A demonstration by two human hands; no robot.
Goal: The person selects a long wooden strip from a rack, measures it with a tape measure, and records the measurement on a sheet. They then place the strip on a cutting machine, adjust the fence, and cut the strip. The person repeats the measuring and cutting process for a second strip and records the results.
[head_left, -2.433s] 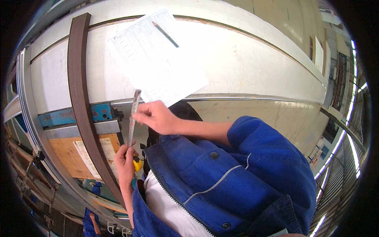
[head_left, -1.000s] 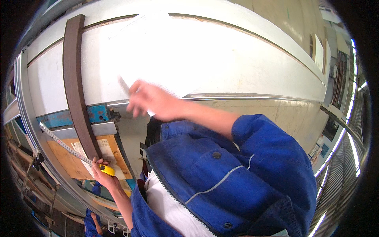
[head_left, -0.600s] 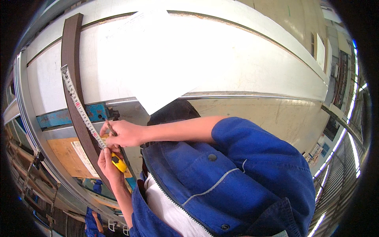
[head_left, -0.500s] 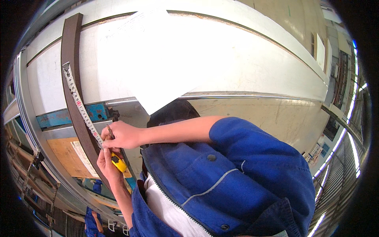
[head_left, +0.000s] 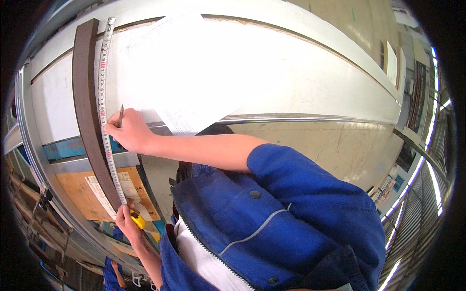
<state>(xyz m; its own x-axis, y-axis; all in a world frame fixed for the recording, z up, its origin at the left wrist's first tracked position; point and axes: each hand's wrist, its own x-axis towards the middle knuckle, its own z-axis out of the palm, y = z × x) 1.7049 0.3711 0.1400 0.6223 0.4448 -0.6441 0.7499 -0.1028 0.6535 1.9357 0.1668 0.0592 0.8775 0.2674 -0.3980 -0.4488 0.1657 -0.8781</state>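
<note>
A long dark brown bar (head_left: pixel 86 87) lies lengthwise at the left of the white work surface and sticks out past its near edge. Along its right side runs the drawn-out blade (head_left: pixel 101 82) of a tape measure, its hooked end near the bar's far end. My left hand (head_left: pixel 127 222) is closed at the bar's near end, around the yellow tape measure (head_left: pixel 138 221) and the blade by its mouth. Midway along the blade, my right hand (head_left: pixel 130 132) pinches a pencil (head_left: pixel 121 115), point away from me; its fingertips reach the blade's edge.
A white sheet of paper (head_left: pixel 187 114) with faint writing overhangs the near edge of the white surface (head_left: pixel 301 92). Below the bar are a blue metal beam (head_left: pixel 63 149) and a wooden board (head_left: pixel 75 194) with labels. At lower left, another person's blue sleeve (head_left: pixel 110 274) shows.
The blade is drawn out longer and now lies beside the bar rather than on it. My left hand moved nearer me with the case; my right hand moved away from it, up along the blade.
</note>
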